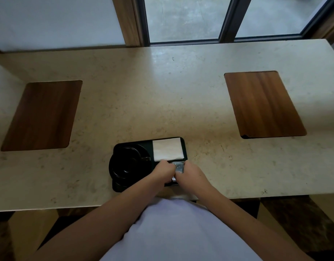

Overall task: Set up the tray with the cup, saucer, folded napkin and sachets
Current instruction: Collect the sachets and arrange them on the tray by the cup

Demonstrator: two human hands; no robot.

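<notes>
At the near edge of the tabletop (181,102) sits the black tray (183,143), cup (127,162) on its saucer (113,166) at the left end, folded napkin (167,149) in the far right corner. Both hands meet over the near right corner, the left hand (163,169) and right hand (188,171) each pinching at the sachets (178,165). My guess is they're being squared up; best to lay them flat, edges parallel to the napkin, without nudging it or the cup's handle.
</notes>
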